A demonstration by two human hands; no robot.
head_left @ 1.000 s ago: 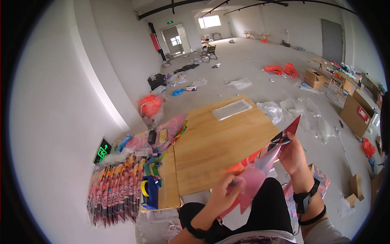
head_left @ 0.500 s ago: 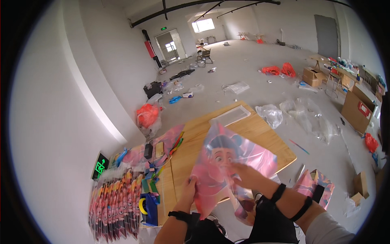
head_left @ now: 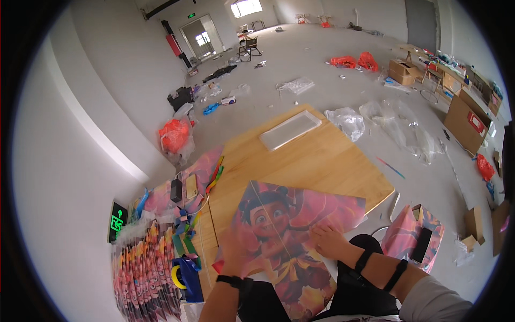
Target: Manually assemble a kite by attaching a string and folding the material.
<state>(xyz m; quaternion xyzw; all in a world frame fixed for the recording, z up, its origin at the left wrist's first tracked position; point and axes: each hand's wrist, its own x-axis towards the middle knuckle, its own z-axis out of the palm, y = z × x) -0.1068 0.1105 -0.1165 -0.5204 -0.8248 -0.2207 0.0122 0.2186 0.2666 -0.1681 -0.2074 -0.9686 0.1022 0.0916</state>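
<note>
Room: bare concrete floor (head_left: 322,59) is stretching away, littered with plastic wrap, cardboard boxes and red bags, white wall running along the left.
Surface: low wooden board (head_left: 316,161) is lying flat, a clear plastic tray (head_left: 290,129) sitting at its far end.
Kite: pink printed kite (head_left: 289,225) with a cartoon face is lying spread on the near edge of the board, its tail end hanging toward the person's lap.
Handling: probably very light, thin and floppy — likely stiff only along its thin spar, so the edges and spar seem the safest places to take hold.
Left hand (head_left: 233,256): pressing on the kite's left part, fingers mostly flat; whether it is pinching the sheet I cannot tell.
Right hand (head_left: 328,241): lying open and palm-down on the kite's right side, holding nothing — forearm coming in from the lower right.
Beside: stack of packaged kites (head_left: 145,268) lying at the left.
</note>
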